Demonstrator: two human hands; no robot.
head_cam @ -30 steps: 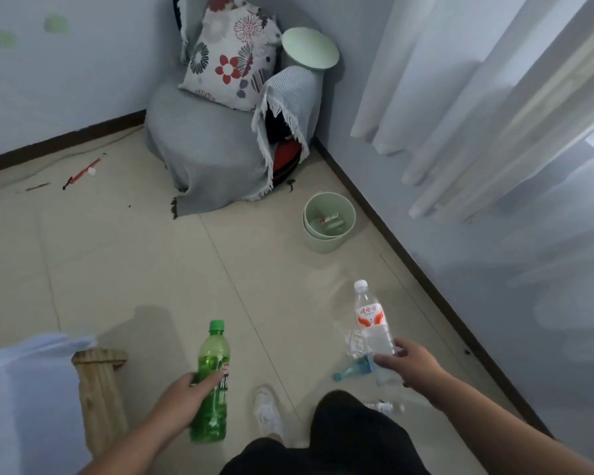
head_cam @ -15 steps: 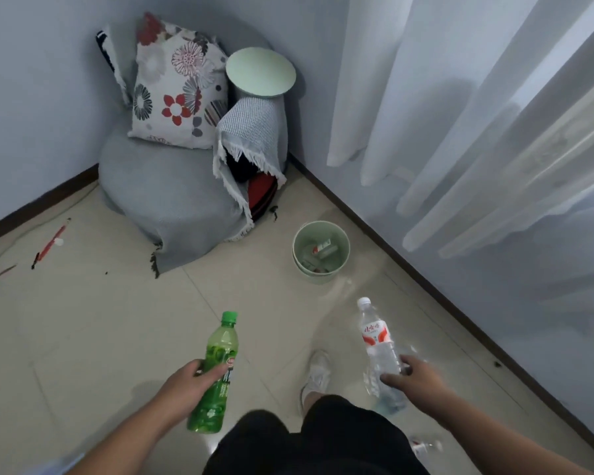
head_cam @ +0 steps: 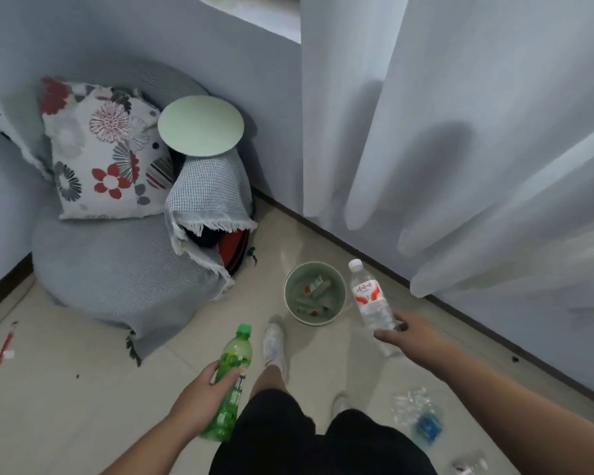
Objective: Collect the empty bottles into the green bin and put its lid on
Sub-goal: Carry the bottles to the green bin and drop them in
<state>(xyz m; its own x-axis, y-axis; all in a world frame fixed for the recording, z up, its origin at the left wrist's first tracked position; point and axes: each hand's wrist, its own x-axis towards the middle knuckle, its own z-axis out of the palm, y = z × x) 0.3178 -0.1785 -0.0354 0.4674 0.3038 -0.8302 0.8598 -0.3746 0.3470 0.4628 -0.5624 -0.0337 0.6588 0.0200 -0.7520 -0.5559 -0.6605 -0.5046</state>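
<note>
**A:** What is in each hand?

**B:** My left hand (head_cam: 204, 397) is curled round the middle of a green plastic soda bottle (head_cam: 235, 358). Its green cap points up and away from me. My right hand (head_cam: 408, 334) grips the lower end of a clear plastic water bottle (head_cam: 369, 296) with a red-and-white label. It is tilted, with its white cap farthest from me.

**A:** And the bin?

**B:** The round pale-green plastic bin (head_cam: 314, 320) stands open on the tiled floor (head_cam: 83, 406), just ahead of my white shoe (head_cam: 275, 344). A few labelled bottles (head_cam: 318, 286) lie in the bottom. The water bottle is in the air just right of the rim.

**A:** Where is the lid?

**B:** The flat round pale-green lid (head_cam: 201, 125) rests on top of a grey fringed cloth (head_cam: 206, 197), beside a floral cushion (head_cam: 107, 156). It is well apart from the bin.

**A:** Is anything else on the floor?

**B:** A crumpled clear plastic bottle (head_cam: 422, 419) with a blue label lies by my right leg.
</note>
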